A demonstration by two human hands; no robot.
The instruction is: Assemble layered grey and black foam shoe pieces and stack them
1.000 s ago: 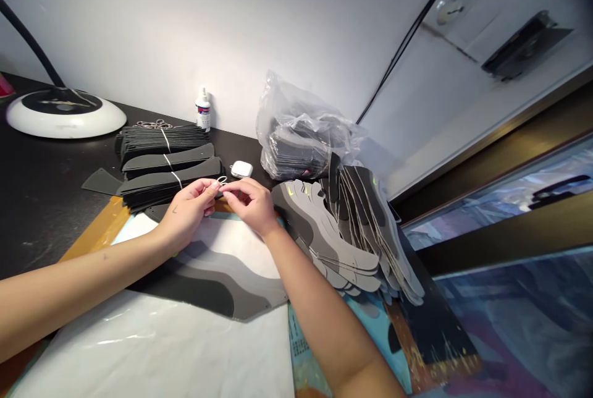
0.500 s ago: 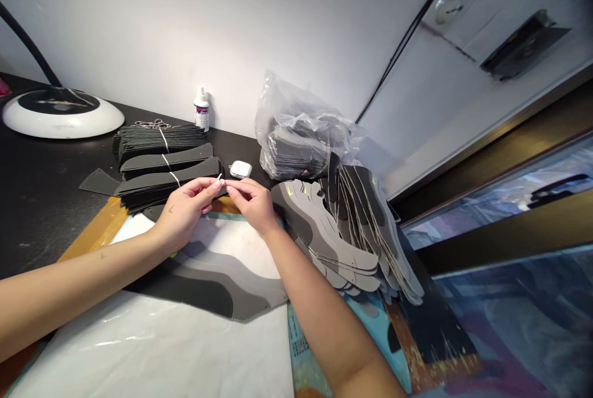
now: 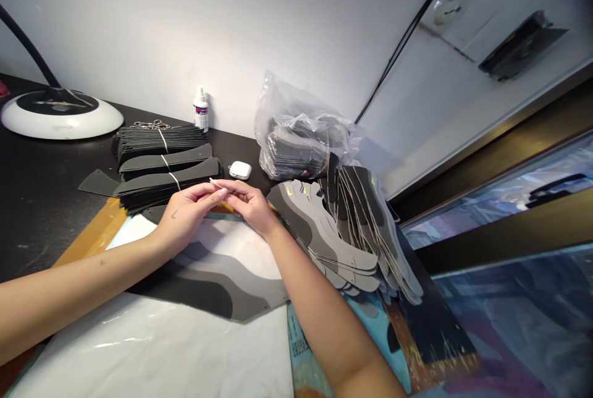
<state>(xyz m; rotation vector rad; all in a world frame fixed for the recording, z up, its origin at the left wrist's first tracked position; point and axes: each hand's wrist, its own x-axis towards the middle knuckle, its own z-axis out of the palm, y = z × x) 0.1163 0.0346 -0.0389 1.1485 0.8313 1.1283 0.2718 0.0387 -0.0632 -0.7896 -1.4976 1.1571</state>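
Observation:
My left hand (image 3: 188, 215) and my right hand (image 3: 252, 205) meet fingertip to fingertip above the far edge of the work surface. A thin white strip (image 3: 213, 182) sticks up from their pinched fingers; most of it is hidden, and I cannot tell what it is. Below my hands a shoe-upper piece (image 3: 194, 283) in layered dark and light grey lies flat on a white sheet (image 3: 185, 348). Beyond my left hand are stacks of dark grey cut pieces (image 3: 169, 177) tied with white bands.
Layered grey shoe-upper pieces (image 3: 319, 225) are fanned out at the right. Behind them stands a clear plastic bag (image 3: 301, 132) of more pieces. A small white case (image 3: 239, 170), a white bottle (image 3: 201, 110) and a lamp base (image 3: 60, 115) stand along the back.
My hands have drawn closer together and dipped slightly, with the fingers now overlapping. The white strip's visible end has shifted left. The shoe-upper pieces lie as before.

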